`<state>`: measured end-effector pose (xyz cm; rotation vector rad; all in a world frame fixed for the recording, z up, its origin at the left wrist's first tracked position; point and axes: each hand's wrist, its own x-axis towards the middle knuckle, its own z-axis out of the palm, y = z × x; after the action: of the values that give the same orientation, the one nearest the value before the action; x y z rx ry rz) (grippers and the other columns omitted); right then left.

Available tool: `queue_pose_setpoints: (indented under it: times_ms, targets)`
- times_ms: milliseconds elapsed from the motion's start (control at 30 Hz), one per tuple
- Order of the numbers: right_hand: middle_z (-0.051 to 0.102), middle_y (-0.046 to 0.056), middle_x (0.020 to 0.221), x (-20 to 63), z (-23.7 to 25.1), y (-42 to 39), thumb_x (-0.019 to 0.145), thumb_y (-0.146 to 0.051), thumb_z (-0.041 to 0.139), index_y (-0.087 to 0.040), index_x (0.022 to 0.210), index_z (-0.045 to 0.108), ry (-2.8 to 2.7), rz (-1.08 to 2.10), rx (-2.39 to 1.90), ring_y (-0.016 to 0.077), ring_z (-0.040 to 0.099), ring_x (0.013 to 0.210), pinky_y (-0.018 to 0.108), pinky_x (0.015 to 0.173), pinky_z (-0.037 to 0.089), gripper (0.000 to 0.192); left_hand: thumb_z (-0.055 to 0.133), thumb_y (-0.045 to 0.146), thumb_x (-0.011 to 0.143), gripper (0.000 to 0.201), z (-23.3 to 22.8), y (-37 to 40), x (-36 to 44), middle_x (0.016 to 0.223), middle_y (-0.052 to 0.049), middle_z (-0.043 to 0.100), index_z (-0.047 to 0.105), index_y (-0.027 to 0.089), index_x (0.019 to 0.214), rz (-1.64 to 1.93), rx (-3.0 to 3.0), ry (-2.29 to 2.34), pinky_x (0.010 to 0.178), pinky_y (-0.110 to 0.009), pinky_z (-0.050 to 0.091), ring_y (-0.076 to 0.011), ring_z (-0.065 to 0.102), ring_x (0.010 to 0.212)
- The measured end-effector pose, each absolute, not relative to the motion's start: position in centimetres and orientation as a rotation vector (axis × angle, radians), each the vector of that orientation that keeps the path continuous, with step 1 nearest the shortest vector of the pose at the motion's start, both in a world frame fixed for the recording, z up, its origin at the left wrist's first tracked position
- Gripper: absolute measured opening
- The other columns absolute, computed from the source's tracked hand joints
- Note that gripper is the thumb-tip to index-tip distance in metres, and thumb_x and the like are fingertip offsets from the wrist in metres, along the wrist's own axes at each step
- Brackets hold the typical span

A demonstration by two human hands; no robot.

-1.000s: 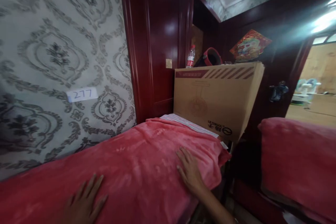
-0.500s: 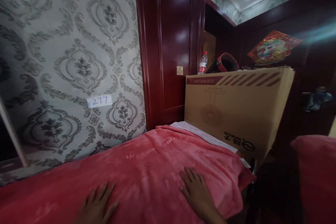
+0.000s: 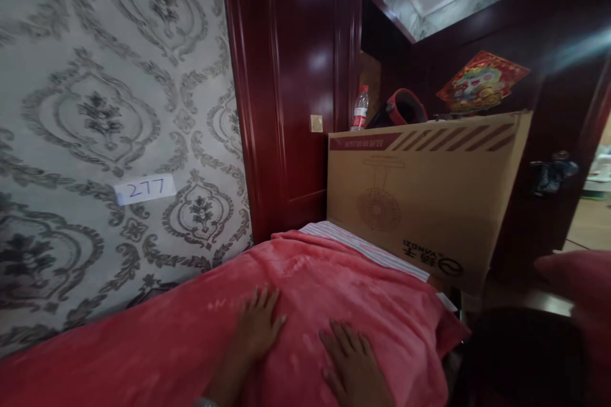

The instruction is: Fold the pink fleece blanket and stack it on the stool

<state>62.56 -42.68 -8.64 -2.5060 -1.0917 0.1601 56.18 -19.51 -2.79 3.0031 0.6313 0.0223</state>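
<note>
A pinkish-red plush blanket [image 3: 191,337] covers the surface in front of me. My left hand [image 3: 260,325] lies flat on it near the middle, palm down with the fingers spread. To its right, my right hand [image 3: 352,359] also rests on the blanket, fingers apart and pointing away from me. Neither hand holds anything. Beyond the blanket's far edge shows a strip of striped cloth [image 3: 367,248].
A large cardboard box [image 3: 415,197] stands past the far end, with a plastic bottle [image 3: 360,109] on top at its left. Patterned wallpaper with a paper label [image 3: 146,189] lines the left side. Dark red door [image 3: 305,63] behind. Another red cloth [image 3: 582,292] sits at right.
My left hand has slid forward and right over the blanket, closer to my right hand. The right hand sits slightly lower in view. The camera has turned a little to the right.
</note>
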Motion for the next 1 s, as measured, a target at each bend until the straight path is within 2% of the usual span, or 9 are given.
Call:
queue_pose_setpoints:
  times_ms: [67,133,233,333,467,533,700,900,1000]
  targets:
    - [0.03,0.005,0.159,63.2,-8.7,-42.8,0.089,-0.048,0.053,-0.033,0.147,0.047,-1.115,0.207,-2.484,0.0369,0.025,0.148,0.061,0.118,0.019,0.061,0.03,0.049,0.095,0.066,-4.0,-19.2,56.6,0.163,-0.012,0.024,0.034,0.02,0.154,0.042,3.017,0.627,0.12,-0.058,0.014,-0.0329,0.018,0.151]
    - [0.043,0.01,0.152,64.6,-8.4,-42.7,0.084,-0.043,0.059,-0.029,0.143,0.054,-1.108,0.216,-2.42,0.0377,0.039,0.141,0.058,0.115,0.028,0.06,0.028,0.052,0.095,0.066,-4.9,-19.0,56.7,0.162,-0.012,0.024,0.035,0.021,0.154,0.059,3.025,0.628,0.12,-0.058,0.014,-0.0326,0.019,0.151]
    - [0.06,0.015,0.137,68.8,-6.6,-41.9,0.089,-0.039,0.051,-0.02,0.141,0.056,-0.948,0.078,-2.212,0.031,0.06,0.123,0.047,0.106,0.044,0.056,0.029,0.052,0.095,0.066,-5.4,-18.8,56.8,0.163,-0.011,0.024,0.035,0.022,0.154,0.058,3.036,0.63,0.119,-0.058,0.014,-0.0324,0.019,0.151]
    - [0.066,0.014,0.129,75.2,-3.0,-39.4,0.089,-0.032,0.051,-0.017,0.138,0.057,-0.844,-0.085,-1.966,0.0264,0.065,0.116,0.042,0.1,0.05,0.052,0.029,0.052,0.096,0.065,-5.5,-18.7,56.9,0.163,-0.01,0.024,0.034,0.023,0.154,0.054,3.046,0.625,0.119,-0.058,0.014,-0.0323,0.019,0.151]
    - [0.07,0.012,0.122,83.5,1.5,-34.0,0.09,-0.02,0.048,-0.015,0.134,0.059,-0.61,-0.26,-2.016,0.0203,0.067,0.11,0.034,0.097,0.051,0.045,0.028,0.053,0.096,0.065,-5.7,-18.7,57.2,0.163,-0.009,0.024,0.034,0.024,0.154,0.032,3.045,0.618,0.119,-0.058,0.014,-0.0328,0.019,0.151]
    - [0.07,0.013,0.123,86.0,2.2,-31.2,0.092,-0.019,0.046,-0.014,0.136,0.057,-0.566,-0.291,-2.074,0.0208,0.066,0.113,0.034,0.099,0.05,0.046,0.028,0.052,0.096,0.065,-5.7,-18.7,57.2,0.163,-0.009,0.023,0.034,0.024,0.154,0.019,3.035,0.628,0.12,-0.059,0.014,-0.0331,0.018,0.151]
    - [0.065,0.012,0.131,87.0,-0.9,-25.4,0.09,-0.015,0.049,-0.015,0.138,0.056,-0.684,-0.256,-2.199,0.0209,0.062,0.118,0.032,0.103,0.045,0.048,0.031,0.053,0.095,0.065,-5.7,-18.7,57.2,0.163,-0.007,0.022,0.034,0.025,0.153,-0.019,2.992,0.631,0.12,-0.059,0.013,-0.0331,0.015,0.151]
    - [0.073,0.012,0.113,85.4,-5.1,-23.3,0.089,-0.023,0.058,-0.016,0.101,0.076,-0.872,-0.132,-2.345,0.0242,0.063,0.112,0.03,0.099,0.043,0.022,0.031,0.054,0.096,0.064,-6.2,-18.6,57.3,0.163,-0.005,0.02,0.033,0.028,0.153,-0.028,2.97,0.637,0.12,-0.061,0.012,-0.0329,0.014,0.151]
    - [0.073,0.012,0.111,87.3,-4.3,-23.2,0.096,-0.032,0.048,-0.017,0.105,0.074,-0.813,-0.106,-2.401,0.0236,0.065,0.107,0.029,0.093,0.046,0.031,0.032,0.055,0.096,0.064,-6.3,-18.5,57.3,0.163,-0.005,0.017,0.031,0.028,0.154,-0.061,2.951,0.636,0.12,-0.062,0.012,-0.0334,0.012,0.151]
